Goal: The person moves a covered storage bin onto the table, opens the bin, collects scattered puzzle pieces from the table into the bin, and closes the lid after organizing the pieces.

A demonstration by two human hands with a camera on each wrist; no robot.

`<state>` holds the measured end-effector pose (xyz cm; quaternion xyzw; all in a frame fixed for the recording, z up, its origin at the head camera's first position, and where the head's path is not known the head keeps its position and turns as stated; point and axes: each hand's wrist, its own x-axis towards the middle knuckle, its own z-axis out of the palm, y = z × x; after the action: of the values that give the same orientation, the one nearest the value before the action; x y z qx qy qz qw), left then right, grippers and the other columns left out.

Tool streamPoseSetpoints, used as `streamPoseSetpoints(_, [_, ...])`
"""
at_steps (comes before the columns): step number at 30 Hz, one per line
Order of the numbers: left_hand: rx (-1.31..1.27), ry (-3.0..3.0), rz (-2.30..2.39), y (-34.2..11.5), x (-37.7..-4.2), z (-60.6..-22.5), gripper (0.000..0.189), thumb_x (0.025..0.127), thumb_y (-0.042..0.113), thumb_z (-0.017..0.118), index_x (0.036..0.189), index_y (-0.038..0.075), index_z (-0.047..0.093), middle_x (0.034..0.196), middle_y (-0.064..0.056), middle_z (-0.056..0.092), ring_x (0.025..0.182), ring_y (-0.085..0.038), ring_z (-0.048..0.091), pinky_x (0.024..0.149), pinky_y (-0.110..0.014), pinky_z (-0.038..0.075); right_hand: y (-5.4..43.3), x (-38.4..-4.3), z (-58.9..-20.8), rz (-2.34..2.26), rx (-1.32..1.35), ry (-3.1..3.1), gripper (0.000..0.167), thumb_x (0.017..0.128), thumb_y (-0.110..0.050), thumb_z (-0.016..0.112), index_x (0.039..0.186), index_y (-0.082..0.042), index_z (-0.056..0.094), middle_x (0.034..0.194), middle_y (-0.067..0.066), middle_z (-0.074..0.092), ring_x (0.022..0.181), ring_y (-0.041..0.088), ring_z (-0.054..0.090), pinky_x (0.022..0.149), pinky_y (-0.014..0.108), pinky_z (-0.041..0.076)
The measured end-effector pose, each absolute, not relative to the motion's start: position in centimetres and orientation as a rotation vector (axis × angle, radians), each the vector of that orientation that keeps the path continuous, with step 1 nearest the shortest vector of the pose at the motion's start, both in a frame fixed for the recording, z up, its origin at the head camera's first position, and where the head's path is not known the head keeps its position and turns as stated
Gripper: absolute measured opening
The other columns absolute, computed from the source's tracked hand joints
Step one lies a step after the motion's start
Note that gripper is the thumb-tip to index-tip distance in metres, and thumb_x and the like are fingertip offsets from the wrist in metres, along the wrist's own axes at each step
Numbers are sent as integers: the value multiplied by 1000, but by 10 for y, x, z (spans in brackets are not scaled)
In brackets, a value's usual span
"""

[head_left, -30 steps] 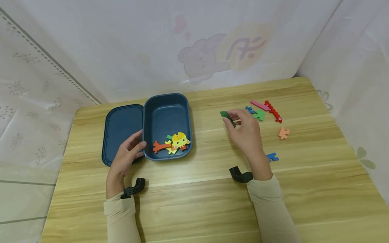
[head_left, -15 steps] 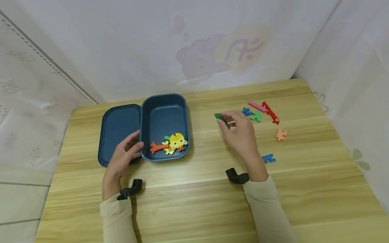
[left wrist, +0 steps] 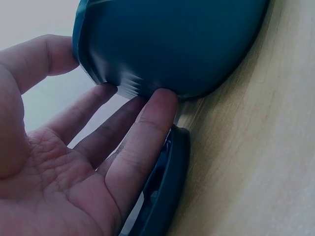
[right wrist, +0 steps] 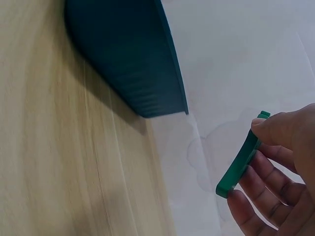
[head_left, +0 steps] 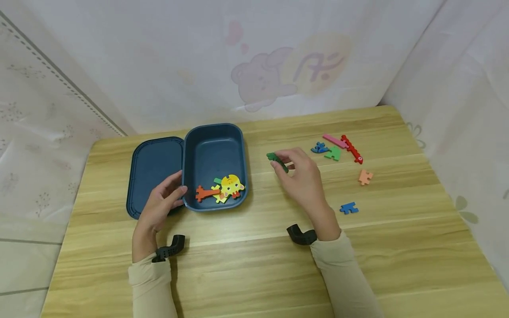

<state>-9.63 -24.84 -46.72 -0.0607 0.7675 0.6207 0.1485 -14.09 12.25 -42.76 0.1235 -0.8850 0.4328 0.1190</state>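
In the head view my left hand (head_left: pixel 161 201) is at the left side of a dark blue box (head_left: pixel 214 126). Its thumb meets the rim, and its fairly straight fingers (left wrist: pixel 142 132) touch the outer wall in the left wrist view. A flat green puzzle piece (right wrist: pixel 241 162) is pinched between the thumb and fingers of my right hand (head_left: pixel 304 179), above the table right of the box. Inside the box, at its near end, lie a yellow animal-face piece (head_left: pixel 232 186), an orange piece (head_left: pixel 204 193) and partly covered yellow and green ones.
Beside the box lies its dark blue lid (head_left: pixel 155 172). Toward the right are a pink strip (head_left: pixel 335 141), a red piece (head_left: pixel 352 149), a light green piece (head_left: pixel 334 153), dark blue pieces (head_left: pixel 320 148), a peach piece (head_left: pixel 365 177) and a blue piece (head_left: pixel 349 208).
My right hand has moved left toward the box with the green puzzle piece, uncovering more of the blue pieces on the right. My left hand stays at the box.
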Motion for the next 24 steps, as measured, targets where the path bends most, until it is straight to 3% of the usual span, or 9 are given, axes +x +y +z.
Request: streamPoseSetpoints(24, [-183, 2217, 1756, -249, -95, -465, 66, 110, 32, 58, 168, 17, 30, 167, -17, 41, 119, 7, 58, 92, -14, 55, 90, -129, -429, 1204, 543, -2602, 23, 97, -16, 80, 119, -9, 77, 111, 6, 72, 91, 21, 66, 75, 40, 58])
